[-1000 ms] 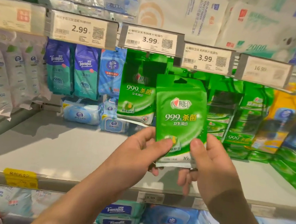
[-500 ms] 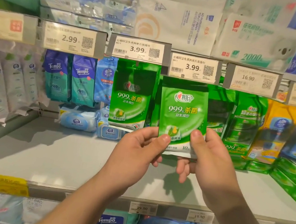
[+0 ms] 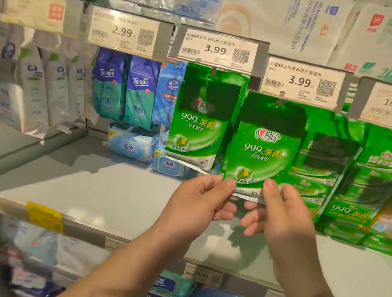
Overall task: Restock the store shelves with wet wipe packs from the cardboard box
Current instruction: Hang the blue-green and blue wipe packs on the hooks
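Under the 3.99 price tag [image 3: 301,82], at about 12 o'clock from the hands, a green wet wipe pack [image 3: 263,148] hangs upright, its top at the hook. At its 9 o'clock hangs a matching green pack [image 3: 200,121], nearly touching; at 3 o'clock more green packs [image 3: 324,165] crowd close. Blue Tempo packs [image 3: 125,87] hang farther toward 9 o'clock above the grey shelf [image 3: 108,186]. Both forearms reach up and forward. The left hand [image 3: 197,199] and right hand [image 3: 282,212] each pinch the pack's bottom edge, thumb in front, grip clamped on it.
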`<move>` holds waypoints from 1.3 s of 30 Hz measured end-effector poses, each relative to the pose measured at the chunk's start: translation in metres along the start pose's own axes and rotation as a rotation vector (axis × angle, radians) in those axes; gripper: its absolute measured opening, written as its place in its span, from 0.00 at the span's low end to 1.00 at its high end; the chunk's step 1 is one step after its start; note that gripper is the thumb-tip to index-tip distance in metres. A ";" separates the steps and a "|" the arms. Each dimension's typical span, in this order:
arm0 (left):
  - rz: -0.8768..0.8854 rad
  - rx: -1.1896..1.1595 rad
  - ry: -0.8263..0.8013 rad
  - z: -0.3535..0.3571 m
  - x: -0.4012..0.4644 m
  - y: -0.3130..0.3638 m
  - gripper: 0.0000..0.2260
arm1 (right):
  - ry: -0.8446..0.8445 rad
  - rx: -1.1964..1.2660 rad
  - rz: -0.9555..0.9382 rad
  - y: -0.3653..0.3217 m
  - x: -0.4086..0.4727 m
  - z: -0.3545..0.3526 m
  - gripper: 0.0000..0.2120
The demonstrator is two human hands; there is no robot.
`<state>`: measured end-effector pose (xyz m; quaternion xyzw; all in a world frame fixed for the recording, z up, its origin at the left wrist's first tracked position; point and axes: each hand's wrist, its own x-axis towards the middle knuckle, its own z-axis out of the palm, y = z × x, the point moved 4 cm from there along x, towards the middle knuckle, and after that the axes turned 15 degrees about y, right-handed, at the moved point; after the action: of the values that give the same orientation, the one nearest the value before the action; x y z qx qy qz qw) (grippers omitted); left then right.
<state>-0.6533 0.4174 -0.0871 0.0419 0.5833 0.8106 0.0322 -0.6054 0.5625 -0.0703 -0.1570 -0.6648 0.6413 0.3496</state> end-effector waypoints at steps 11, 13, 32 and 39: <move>-0.025 0.188 0.241 -0.070 -0.038 -0.019 0.15 | -0.156 0.012 0.230 0.053 -0.029 0.007 0.07; 0.018 0.339 0.245 -0.088 -0.047 -0.020 0.12 | -0.199 -0.027 0.217 0.058 -0.039 0.015 0.07; -0.073 1.369 0.736 -0.354 -0.246 0.007 0.45 | -0.960 -0.549 -0.447 0.041 -0.285 0.187 0.23; -0.212 1.213 0.998 -0.464 -0.395 0.012 0.51 | -1.231 -0.580 -0.459 0.043 -0.438 0.231 0.25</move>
<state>-0.3099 -0.0635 -0.2338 -0.3722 0.8696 0.2669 -0.1846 -0.4601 0.1092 -0.2114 0.2903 -0.9013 0.3211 -0.0185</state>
